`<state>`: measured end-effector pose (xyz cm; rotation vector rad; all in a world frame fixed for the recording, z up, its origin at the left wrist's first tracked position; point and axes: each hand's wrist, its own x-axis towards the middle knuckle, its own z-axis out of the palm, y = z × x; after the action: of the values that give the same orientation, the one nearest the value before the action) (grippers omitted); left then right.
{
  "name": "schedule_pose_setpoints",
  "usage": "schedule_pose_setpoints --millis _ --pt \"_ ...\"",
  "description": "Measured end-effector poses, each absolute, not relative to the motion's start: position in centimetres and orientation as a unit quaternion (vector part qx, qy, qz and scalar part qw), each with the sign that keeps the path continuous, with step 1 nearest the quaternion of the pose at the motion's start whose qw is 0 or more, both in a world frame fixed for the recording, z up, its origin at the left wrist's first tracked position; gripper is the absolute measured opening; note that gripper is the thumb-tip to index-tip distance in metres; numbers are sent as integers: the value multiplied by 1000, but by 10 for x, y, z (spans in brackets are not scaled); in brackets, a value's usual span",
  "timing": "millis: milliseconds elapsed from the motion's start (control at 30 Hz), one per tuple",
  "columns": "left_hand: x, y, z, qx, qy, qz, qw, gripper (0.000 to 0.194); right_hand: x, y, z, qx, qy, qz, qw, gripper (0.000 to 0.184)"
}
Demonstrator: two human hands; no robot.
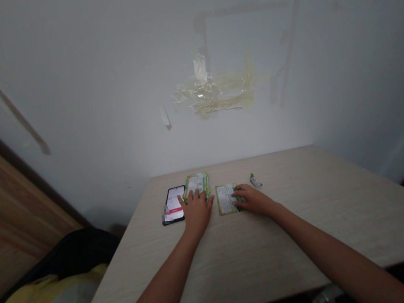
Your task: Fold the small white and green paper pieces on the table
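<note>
Two green and white sachets lie on a pale wooden table [304,217]. My left hand [196,209] rests flat with its fingers spread, the fingertips on the near edge of the left sachet [198,182]. My right hand [253,199] lies on the right edge of the second sachet [225,199], fingers curled onto it. A phone [173,205] with a lit screen lies just left of my left hand.
A small torn green scrap [255,181] lies on the table right of my right hand. A white wall with old tape residue [213,94] rises behind the table. A wooden panel [7,207] and a dark and yellow bundle [50,295] are at the left.
</note>
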<state>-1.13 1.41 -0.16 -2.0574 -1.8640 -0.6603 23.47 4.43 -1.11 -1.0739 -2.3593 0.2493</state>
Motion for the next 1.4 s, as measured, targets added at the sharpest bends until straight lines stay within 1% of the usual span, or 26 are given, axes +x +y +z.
schedule_pose_setpoints --millis 100,200,267,400,500,600,800,1000,1067,1233,1400 --pt "-8 13 1 -740 -621 -231 120 41 236 45 -10 -393 -876 108 257 37" --pt "-4 11 2 -796 -561 -220 59 36 238 46 -9 -387 -877 132 250 42" --pt "-2 10 3 -826 -523 -207 19 39 240 47 -9 -381 -878 151 248 48" --pt "-3 6 5 -855 -483 -187 -28 48 245 48 -10 -360 -883 184 240 67" --pt "-5 4 9 -861 -476 -175 -42 52 246 48 -8 -357 -884 192 231 73" --pt "-7 4 11 -861 -477 -168 -46 53 245 46 -6 -360 -885 188 229 70" --pt "-6 3 12 -858 -482 -172 -46 44 244 43 -2 -353 -892 165 228 60" --pt "-4 5 14 -852 -487 -185 -51 28 242 44 -1 -349 -887 169 250 36" --pt "-3 5 15 -848 -492 -189 -54 25 241 44 -1 -347 -883 175 263 31" --pt "-2 7 10 -842 -495 -209 -46 25 240 44 1 -365 -874 186 262 34" --pt "0 6 7 -841 -490 -227 -33 34 237 43 5 -416 -850 191 262 23"
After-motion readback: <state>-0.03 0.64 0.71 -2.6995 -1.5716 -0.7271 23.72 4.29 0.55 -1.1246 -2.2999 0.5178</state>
